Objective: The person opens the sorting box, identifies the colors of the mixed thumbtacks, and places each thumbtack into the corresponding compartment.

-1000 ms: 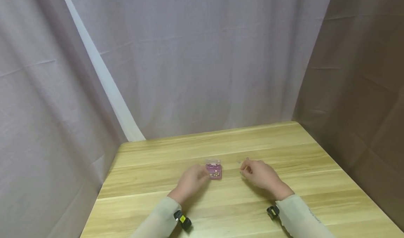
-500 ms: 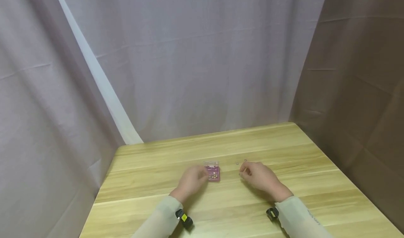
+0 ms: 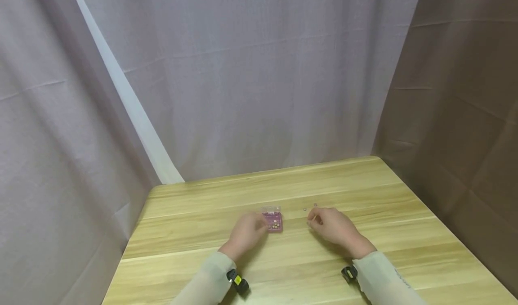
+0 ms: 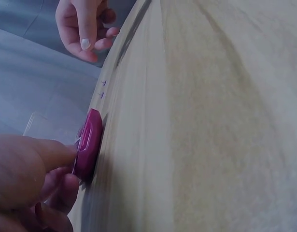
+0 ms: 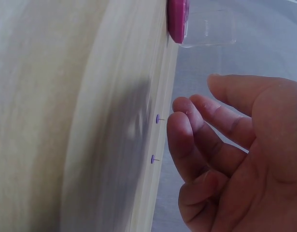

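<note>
A small pink case [image 3: 275,227] with a raised clear lid [image 5: 211,28] stands on the table, several small pale round pieces inside. My left hand [image 3: 247,233] is at its left side. In the left wrist view its thumb and fingers [image 4: 59,153] grip the case's edge, partly hiding it. To the right of the case, my right hand [image 3: 333,226] hovers over the table with loosely bent fingers and nothing between them. Just beyond it lie two purple thumbtacks, one thumbtack [image 5: 157,119] nearer the case and another thumbtack [image 5: 152,159] farther off, both with pins up.
The wooden table [image 3: 194,206] ends at a back edge in front of a grey curtain [image 3: 259,93]. A brown curtain [image 3: 457,116] hangs along the right side. Each wrist carries a small black camera [image 3: 238,283].
The head view has shifted slightly. Both hands keep nearly the same place, with the left still at the case and the right still near the thumbtacks.
</note>
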